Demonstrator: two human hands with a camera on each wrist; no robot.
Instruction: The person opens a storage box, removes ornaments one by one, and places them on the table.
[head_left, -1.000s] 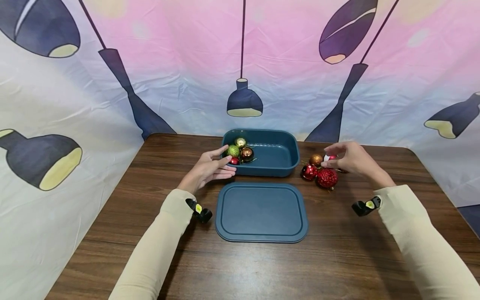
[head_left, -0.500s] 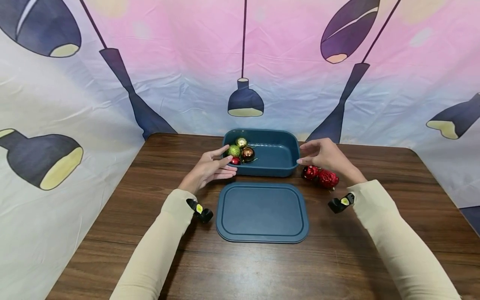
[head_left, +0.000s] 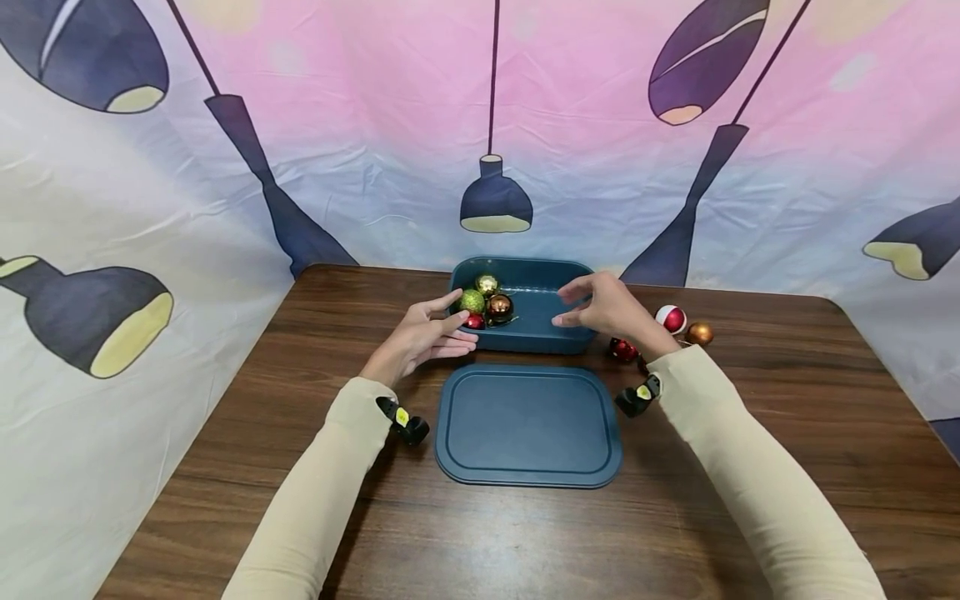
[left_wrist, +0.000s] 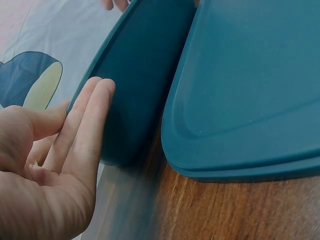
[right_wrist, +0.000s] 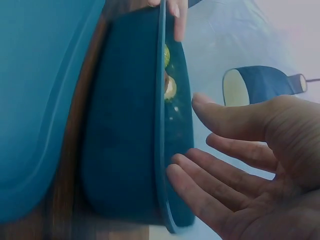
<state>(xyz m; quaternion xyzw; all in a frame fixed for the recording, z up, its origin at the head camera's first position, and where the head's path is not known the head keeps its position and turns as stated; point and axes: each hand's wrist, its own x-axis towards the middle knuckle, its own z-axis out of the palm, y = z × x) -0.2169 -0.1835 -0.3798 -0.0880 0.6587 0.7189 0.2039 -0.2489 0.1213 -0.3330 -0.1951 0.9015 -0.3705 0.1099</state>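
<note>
A deep teal box stands near the table's back edge. Four kinds of bauble lie at its left end: a glittery green bauble, a gold bauble, a brown bauble and a red bauble. At the box's left front corner, my left hand holds the wall, thumb over the rim and straight fingers along the outside. My right hand hovers over the right end, thumb and fingers apart. In the right wrist view nothing shows between its fingers.
Before the box lies its flat lid. Right of it on the table sit a red-and-white bauble, an orange bauble and a shiny red bauble. My right forearm partly hides others there. A printed cloth hangs behind.
My right hand has moved left from the loose baubles to above the box's right end. The orange bauble now lies farther right. My left hand keeps its place at the box.
</note>
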